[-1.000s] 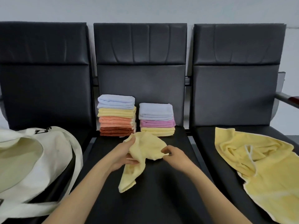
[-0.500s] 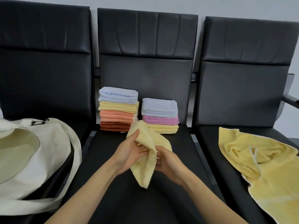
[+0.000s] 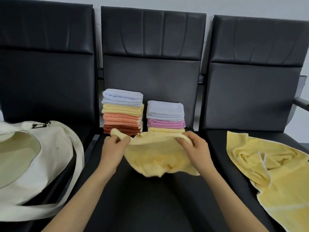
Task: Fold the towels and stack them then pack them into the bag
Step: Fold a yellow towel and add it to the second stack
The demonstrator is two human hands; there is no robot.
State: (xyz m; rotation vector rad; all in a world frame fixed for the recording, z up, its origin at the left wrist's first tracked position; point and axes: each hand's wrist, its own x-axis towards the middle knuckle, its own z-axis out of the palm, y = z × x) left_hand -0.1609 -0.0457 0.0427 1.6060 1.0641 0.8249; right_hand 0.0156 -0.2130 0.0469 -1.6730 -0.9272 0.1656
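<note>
A small yellow towel (image 3: 157,158) hangs spread between my hands above the middle seat. My left hand (image 3: 113,148) pinches its upper left corner, and my right hand (image 3: 195,148) pinches its upper right edge. Behind it stand two stacks of folded towels: a taller one (image 3: 122,113) with blue on top, then yellow, orange and rust, and a shorter one (image 3: 165,116) with blue, pink and yellow. A cream tote bag (image 3: 33,164) lies open on the left seat. More yellow towels (image 3: 274,174) lie crumpled on the right seat.
Three black padded seats (image 3: 150,203) stand in a row with tall backrests against a pale wall. The bag's long strap (image 3: 78,164) loops over the gap between the left and middle seats. A metal armrest (image 3: 301,102) juts out at the far right.
My hands have moved apart and pulled the bunched yellow towel open along its top edge. It hung in a narrow clump before; now it is spread wide.
</note>
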